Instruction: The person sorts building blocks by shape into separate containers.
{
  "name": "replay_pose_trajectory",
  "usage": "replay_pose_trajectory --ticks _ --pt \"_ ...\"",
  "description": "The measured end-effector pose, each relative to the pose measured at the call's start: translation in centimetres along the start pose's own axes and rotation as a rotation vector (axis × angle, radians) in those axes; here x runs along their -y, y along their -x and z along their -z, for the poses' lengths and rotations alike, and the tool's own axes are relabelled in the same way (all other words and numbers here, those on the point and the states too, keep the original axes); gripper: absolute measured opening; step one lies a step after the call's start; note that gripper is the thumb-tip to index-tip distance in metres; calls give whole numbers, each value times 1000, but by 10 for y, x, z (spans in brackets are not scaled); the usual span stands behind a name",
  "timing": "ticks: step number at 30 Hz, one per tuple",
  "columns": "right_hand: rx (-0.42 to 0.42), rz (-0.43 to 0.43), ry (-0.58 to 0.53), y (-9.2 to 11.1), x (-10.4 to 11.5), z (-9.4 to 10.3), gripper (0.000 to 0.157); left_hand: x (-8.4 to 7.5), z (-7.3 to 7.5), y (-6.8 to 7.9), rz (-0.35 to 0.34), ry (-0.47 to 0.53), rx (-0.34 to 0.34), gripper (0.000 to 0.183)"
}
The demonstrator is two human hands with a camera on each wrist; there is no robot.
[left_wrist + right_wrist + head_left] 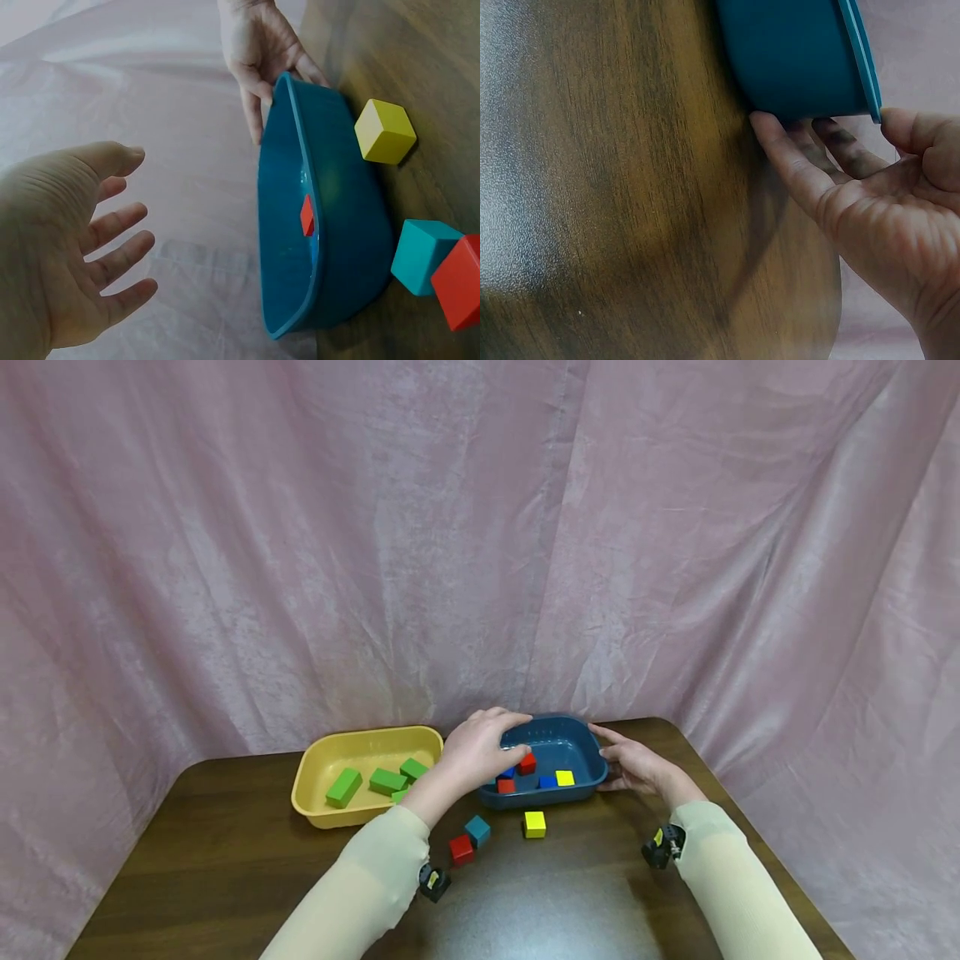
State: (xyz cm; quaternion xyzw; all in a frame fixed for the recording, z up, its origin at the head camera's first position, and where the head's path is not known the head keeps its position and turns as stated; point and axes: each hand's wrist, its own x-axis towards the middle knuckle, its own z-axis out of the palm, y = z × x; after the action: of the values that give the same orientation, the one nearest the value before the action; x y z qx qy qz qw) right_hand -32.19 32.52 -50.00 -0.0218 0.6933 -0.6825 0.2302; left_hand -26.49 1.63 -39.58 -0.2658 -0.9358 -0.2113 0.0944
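My left hand [480,750] hovers over the left end of a blue plastic bin [557,722], thumb and fingers spread with nothing between them. In the left wrist view that hand [82,247] is apart from the bin [356,217]. At the bin's right end is my right hand [636,765], its extended fingertips against the outer wall and its thumb by the rim, as the right wrist view shows. Inside the bin lie several blocks, among them a red cube [528,763], a yellow block [565,777] and a blue block [547,782]. My left hand hides part of the bin.
A yellow bin [322,750] with several green blocks [344,787] stands on the left. In front of the blue bin, a yellow cube [535,824], a teal cube [477,831] and a red cube [462,850] lie on the wooden table [570,893]. A pink curtain [480,543] hangs behind.
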Motion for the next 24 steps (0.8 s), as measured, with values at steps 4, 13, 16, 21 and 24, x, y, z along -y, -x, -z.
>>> replay_pose_trajectory --ticks 4,13,16,21,24 --pt "-9 -5 -7 -1 0 1 56 1 6 11 -10 8 -14 44" --pt "-29 -14 -10 -1 -1 3 56 7 18 38 -19 48 -67 45" --pt "-31 -15 -9 -1 -1 2 55 10 24 47 -30 45 -82 46" --pt "-28 -10 -12 0 0 1 56 13 34 58 -36 32 -122 45" --pt "-25 -13 -12 0 1 1 56 15 38 63 -37 24 -143 45"
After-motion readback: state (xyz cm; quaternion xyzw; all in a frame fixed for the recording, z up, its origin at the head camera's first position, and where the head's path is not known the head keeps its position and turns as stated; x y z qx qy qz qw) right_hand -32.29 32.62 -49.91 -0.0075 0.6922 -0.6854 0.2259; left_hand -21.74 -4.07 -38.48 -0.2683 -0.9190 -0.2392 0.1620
